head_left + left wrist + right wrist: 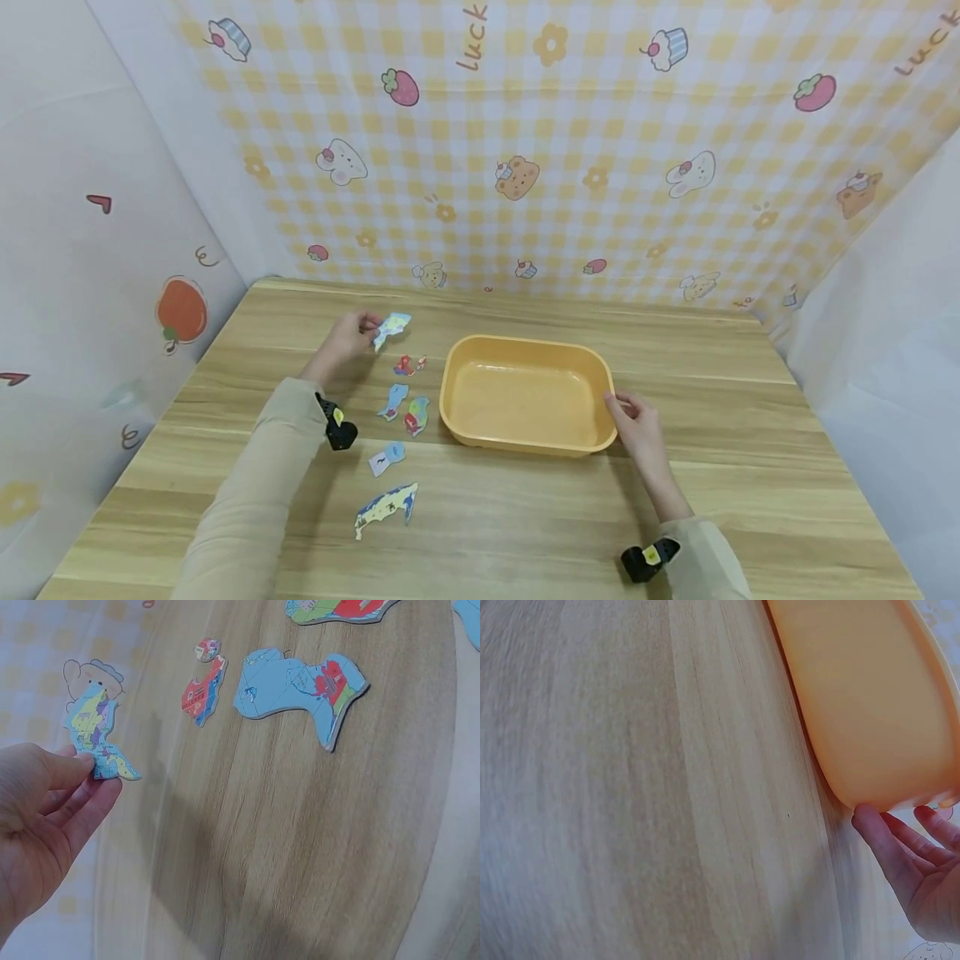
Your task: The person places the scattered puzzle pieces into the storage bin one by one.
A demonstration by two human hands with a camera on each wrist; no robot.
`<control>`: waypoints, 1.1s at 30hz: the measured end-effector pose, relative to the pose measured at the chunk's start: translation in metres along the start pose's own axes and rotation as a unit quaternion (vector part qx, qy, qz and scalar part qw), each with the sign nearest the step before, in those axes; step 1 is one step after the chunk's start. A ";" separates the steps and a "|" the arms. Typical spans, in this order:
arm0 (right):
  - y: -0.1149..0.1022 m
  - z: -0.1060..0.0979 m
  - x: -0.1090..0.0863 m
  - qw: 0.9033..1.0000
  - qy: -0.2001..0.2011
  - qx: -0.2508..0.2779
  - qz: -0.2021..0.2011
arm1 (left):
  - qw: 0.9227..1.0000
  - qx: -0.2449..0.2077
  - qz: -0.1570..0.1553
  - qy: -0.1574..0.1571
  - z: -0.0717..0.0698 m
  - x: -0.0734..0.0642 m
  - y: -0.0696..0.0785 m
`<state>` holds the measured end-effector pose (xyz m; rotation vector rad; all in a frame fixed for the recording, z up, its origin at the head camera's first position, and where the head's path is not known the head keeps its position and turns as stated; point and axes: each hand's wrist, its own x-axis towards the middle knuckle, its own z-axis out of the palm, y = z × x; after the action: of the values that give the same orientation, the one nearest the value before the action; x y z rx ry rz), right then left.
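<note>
Well, from the head camera I see the left grip [352, 335] at the far left of the counter [510, 533], clamped on a pale piece [391, 328]. Nearer to me, left of the yellow tub [528, 400], I count more pieces in a loose column: a red piece [405, 365] with a small piece [422, 362] at its right, then a blue piece [393, 401] and a green piece [416, 415] side by side, then a white-and-blue piece [387, 458], with a long piece [386, 507] nearest. The right grip [637, 421] is closed on the tub's rim at its right end. Checked cloth [525, 125] hangs behind the far edge.

On the left wrist camera I get thumb and fingertips pinching the pale piece, off the counter and in front of a bear printed on the cloth. Its print is light blue with yellow and purple patches. The red piece and small piece lie close together; I cannot tell whether they touch. Just beside them is the blue piece, marked red at one end.

Through the right wrist camera I see thumb and fingers at the tub's right end, the thumb touching near its corner.
</note>
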<state>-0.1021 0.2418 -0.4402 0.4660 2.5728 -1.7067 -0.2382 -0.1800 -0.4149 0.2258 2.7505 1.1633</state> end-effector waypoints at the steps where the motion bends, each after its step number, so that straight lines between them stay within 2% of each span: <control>1: 0.000 0.000 0.000 1.000 -0.001 0.000 -0.001 | 1.000 -0.002 -0.001 0.000 0.000 0.000 -0.001; 10: 0.000 0.001 0.001 1.000 0.009 -0.006 0.004 | 1.000 -0.001 0.004 0.006 -0.004 -0.001 -0.004; 20: 0.001 0.000 0.001 1.000 0.007 -0.003 0.006 | 1.000 -0.015 -0.020 -0.007 -0.008 -0.004 0.004; 33: 0.001 0.001 0.002 1.000 0.011 -0.015 0.011 | 1.000 -0.023 0.005 -0.007 -0.007 -0.005 0.017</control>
<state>-0.1036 0.2419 -0.4419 0.5133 2.5943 -1.6645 -0.2332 -0.1743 -0.3971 0.2415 2.7102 1.2225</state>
